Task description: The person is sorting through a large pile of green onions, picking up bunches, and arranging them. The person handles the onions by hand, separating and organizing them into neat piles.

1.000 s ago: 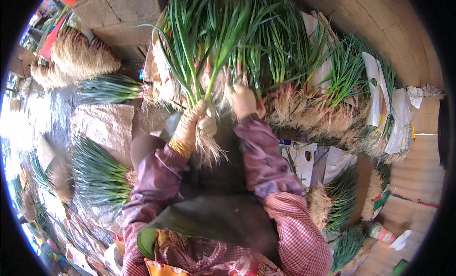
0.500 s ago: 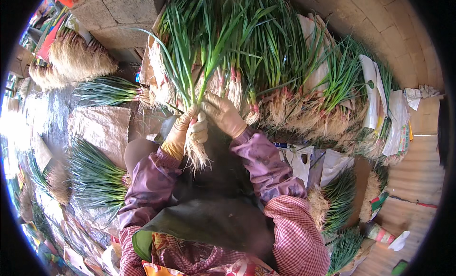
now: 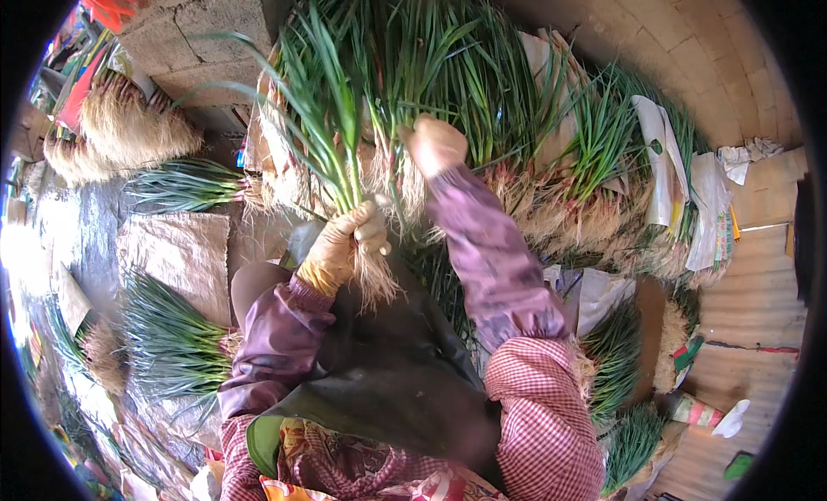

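My left hand, in a pale yellowish glove, is closed around a small bunch of green onions. Their leaves point up and away, and the pale stringy roots hang below my fist. Farther up and to the right, my gloved right hand is closed, fingers drawn together, in front of the big row of green onions. Motion blurs it, and whatever its fingers pinch is not clear. A thin green strand dangles just below those fingertips. A dark apron covers my lap.
The row of onions leans along a block wall, roots toward me. More onion bundles lie at left and at right. A beige sack sheet is spread at left. White plastic wrappers lie over the row's right end.
My right hand has left the bunch by my left hand and moved up and right to the onion row. The left hand keeps its grip on the bunch, slightly lower right.
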`<state>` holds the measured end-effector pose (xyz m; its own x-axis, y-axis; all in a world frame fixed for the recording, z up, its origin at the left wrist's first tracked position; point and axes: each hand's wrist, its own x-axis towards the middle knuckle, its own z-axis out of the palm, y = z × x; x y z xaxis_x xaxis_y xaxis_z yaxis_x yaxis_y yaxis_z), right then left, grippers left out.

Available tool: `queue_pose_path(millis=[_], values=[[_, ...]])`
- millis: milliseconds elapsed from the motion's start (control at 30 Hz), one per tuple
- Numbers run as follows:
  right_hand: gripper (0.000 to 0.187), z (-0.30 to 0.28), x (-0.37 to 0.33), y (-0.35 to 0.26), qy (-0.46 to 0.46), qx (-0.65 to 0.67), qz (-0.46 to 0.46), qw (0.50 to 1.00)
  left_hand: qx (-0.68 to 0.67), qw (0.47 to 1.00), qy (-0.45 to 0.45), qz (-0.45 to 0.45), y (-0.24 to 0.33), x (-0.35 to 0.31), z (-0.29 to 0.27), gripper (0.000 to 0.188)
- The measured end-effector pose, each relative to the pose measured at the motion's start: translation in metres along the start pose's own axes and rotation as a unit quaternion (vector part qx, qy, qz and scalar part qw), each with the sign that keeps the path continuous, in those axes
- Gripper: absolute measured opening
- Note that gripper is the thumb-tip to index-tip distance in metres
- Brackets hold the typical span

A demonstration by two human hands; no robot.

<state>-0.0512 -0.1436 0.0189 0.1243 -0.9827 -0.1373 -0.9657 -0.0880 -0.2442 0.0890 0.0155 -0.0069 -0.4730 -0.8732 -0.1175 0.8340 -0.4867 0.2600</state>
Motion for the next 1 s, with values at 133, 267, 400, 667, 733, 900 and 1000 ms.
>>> queue_pose_path(millis=[133,267,400,667,733,900,1000], values=[[0.025,0.035,0.078,0.024,-0.127,0.016,0.078,0.989,0.111,0.991,0.06,0.04,-0.006,0.009,-0.007,0.028],[0.042,-0.03,-0.02,0.025,-0.136,0.604,0.045,0.784,0.234,0.943,0.215,0.096,-0.002,0.003,0.003,0.03],[0.019,0.02,-0.082,0.01,0.064,0.179,-0.179,0.965,0.275,0.931,0.209,0.113,-0.018,0.015,-0.013,0.028],[0.023,0.061,-0.069,0.06,0.083,0.277,-0.025,0.957,0.134,0.987,-0.002,0.084,-0.007,-0.007,0.021,0.027],[0.028,0.059,-0.082,0.066,-0.077,0.078,-0.276,0.955,0.094,0.984,0.078,0.133,-0.003,-0.011,0.024,0.026],[0.021,0.032,-0.076,0.045,-0.009,0.084,-0.154,0.984,-0.04,0.998,0.026,0.038,-0.003,0.001,-0.004,0.025],[0.025,0.029,0.0,0.029,0.078,-0.097,-0.077,0.989,0.019,0.999,-0.04,0.018,-0.01,0.01,0.004,0.02]])
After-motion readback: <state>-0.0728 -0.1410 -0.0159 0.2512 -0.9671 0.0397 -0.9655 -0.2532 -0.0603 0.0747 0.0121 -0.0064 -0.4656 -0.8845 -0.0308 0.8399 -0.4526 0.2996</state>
